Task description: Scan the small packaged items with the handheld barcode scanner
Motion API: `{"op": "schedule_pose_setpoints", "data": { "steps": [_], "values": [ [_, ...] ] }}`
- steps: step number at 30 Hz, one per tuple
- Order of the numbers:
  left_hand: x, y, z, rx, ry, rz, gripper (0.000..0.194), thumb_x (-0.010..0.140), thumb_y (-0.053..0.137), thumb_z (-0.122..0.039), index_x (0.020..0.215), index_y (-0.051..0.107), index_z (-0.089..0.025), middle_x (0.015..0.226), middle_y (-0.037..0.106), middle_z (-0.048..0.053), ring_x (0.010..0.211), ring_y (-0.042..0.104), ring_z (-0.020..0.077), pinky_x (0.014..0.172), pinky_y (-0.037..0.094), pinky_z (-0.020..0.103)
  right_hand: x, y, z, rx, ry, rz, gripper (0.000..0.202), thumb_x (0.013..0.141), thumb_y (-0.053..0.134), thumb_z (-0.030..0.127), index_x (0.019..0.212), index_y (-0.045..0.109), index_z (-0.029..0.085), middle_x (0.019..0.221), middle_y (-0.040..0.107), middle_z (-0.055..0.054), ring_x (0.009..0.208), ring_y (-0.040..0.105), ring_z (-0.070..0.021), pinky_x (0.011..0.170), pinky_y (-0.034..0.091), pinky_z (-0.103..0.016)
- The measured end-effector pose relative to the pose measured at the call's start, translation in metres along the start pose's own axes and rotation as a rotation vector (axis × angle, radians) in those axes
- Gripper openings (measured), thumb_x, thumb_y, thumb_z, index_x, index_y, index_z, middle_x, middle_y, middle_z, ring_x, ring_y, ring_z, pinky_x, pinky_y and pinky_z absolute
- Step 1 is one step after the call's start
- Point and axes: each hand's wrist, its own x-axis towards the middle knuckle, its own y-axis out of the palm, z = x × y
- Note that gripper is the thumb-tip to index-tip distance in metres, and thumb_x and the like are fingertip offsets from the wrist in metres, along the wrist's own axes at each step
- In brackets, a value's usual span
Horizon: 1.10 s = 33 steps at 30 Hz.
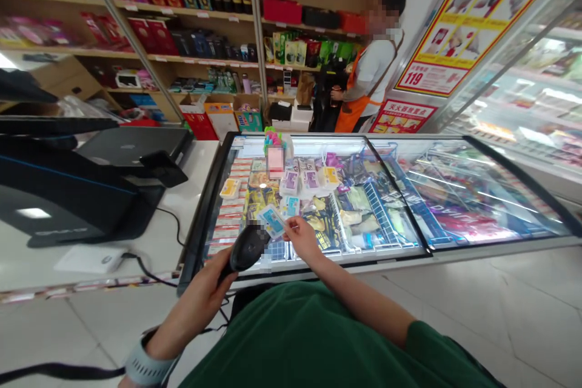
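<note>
A black handheld barcode scanner (248,248) is in my left hand (210,282), its fingers wrapped round the handle and its head aimed away from me. Between the fingertips of my right hand (301,239) is a white packet with a blue-and-yellow label (271,222), tilted close in front of the scanner. Both hands are above the near side of a glass-topped freezer (395,257). Similar small packets lie on the glass beyond: purple-labelled packs (310,180), a yellow-labelled one (330,177) and, to the left, another yellow-labelled pack (230,188).
A checkout terminal (68,188) and a white box with a cable (93,259) stand on the left counter. Pink and green curly trinkets (273,139) sit at the freezer's far edge. Beyond it, a person in an orange apron (364,82) stands by the stocked shelves (227,60).
</note>
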Motion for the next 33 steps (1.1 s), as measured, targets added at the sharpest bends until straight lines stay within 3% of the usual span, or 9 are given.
{"op": "schedule_pose_setpoints", "data": {
  "steps": [6, 13, 18, 24, 33],
  "values": [
    [0.006, 0.004, -0.014, 0.003, 0.030, -0.002, 0.044, 0.091, 0.044, -0.030, 0.133, 0.044, -0.014, 0.134, 0.055, 0.014, 0.122, 0.054, 0.0226, 0.103, 0.043, 0.036, -0.004, -0.009, -0.008, 0.022, 0.006, -0.008, 0.018, 0.076, 0.061, 0.032, 0.086, 0.057, 0.018, 0.076, 0.061, 0.000, 0.060, 0.065, -0.0140, 0.058, 0.056, -0.027],
    [0.007, 0.009, -0.014, 0.014, 0.031, 0.000, 0.045, 0.090, 0.046, -0.030, 0.133, 0.044, -0.016, 0.130, 0.058, 0.014, 0.121, 0.055, 0.0241, 0.101, 0.045, 0.038, -0.005, -0.014, -0.015, 0.028, 0.026, -0.019, 0.019, 0.075, 0.063, 0.034, 0.085, 0.058, 0.019, 0.069, 0.061, 0.002, 0.059, 0.065, -0.0148, 0.057, 0.056, -0.028],
    [0.010, 0.009, -0.015, 0.003, 0.022, -0.013, 0.044, 0.091, 0.044, -0.031, 0.131, 0.045, -0.014, 0.130, 0.057, 0.015, 0.119, 0.056, 0.0236, 0.101, 0.045, 0.037, -0.006, -0.014, -0.009, 0.208, 0.163, -0.047, 0.026, 0.068, 0.072, 0.035, 0.081, 0.058, 0.017, 0.065, 0.061, 0.002, 0.058, 0.066, -0.0155, 0.059, 0.057, -0.030],
    [0.007, 0.008, -0.008, 0.003, -0.015, -0.101, 0.044, 0.089, 0.046, -0.035, 0.129, 0.047, -0.016, 0.125, 0.061, 0.013, 0.115, 0.059, 0.0248, 0.098, 0.047, 0.036, 0.005, -0.017, -0.010, 0.488, 0.365, -0.150, 0.028, 0.065, 0.078, 0.030, 0.077, 0.058, 0.015, 0.063, 0.063, 0.000, 0.061, 0.066, -0.0142, 0.067, 0.058, -0.029],
    [-0.005, 0.007, 0.004, 0.024, -0.050, -0.173, 0.045, 0.088, 0.049, -0.034, 0.130, 0.048, -0.018, 0.124, 0.063, 0.011, 0.112, 0.061, 0.0246, 0.097, 0.048, 0.036, 0.029, -0.018, -0.018, 0.466, 0.351, -0.272, 0.026, 0.067, 0.078, 0.029, 0.069, 0.056, 0.016, 0.059, 0.063, -0.001, 0.059, 0.066, -0.0154, 0.063, 0.060, -0.029]
  ]
}}
